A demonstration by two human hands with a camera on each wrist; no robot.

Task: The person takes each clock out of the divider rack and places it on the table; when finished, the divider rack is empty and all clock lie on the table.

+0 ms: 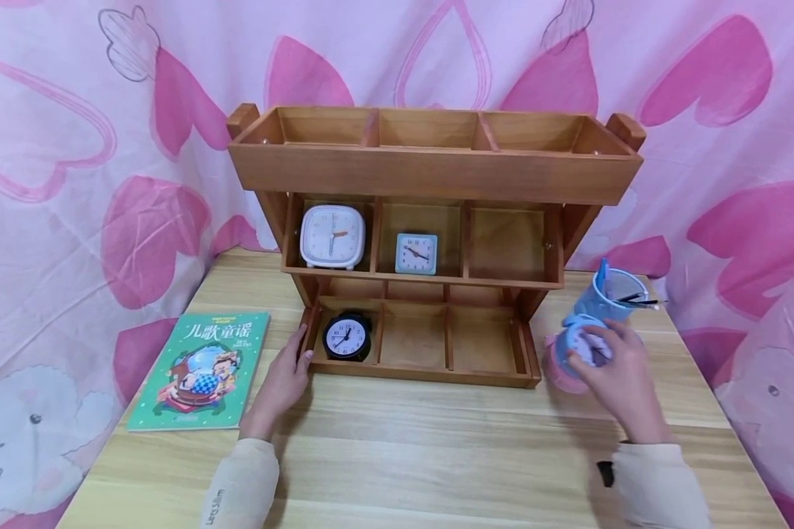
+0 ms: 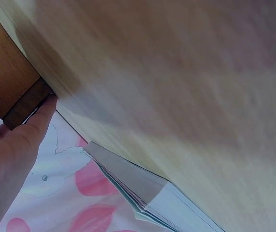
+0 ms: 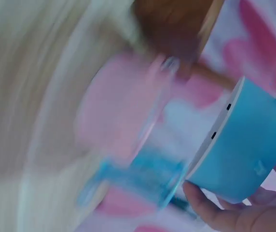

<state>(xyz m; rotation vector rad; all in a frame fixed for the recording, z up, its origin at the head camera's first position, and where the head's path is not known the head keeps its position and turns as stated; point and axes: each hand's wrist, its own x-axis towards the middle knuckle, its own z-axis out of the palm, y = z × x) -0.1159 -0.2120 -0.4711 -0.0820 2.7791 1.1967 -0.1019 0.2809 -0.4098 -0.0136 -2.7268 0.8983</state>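
Observation:
My right hand grips a small blue alarm clock, lifted above the table to the right of the rack; its white dial is partly covered by the fingers. Behind and below it stands a pink rounded object, blurred in the right wrist view. My left hand rests with straight fingers against the left end of the wooden rack. A black round clock stands in the bottom left compartment. In the middle tier are a white clock at left and a light-blue square clock at centre.
A green children's book lies left of the rack. A blue mesh pen cup with pens stands behind the right hand. Pink heart-patterned cloth hangs behind the wooden table.

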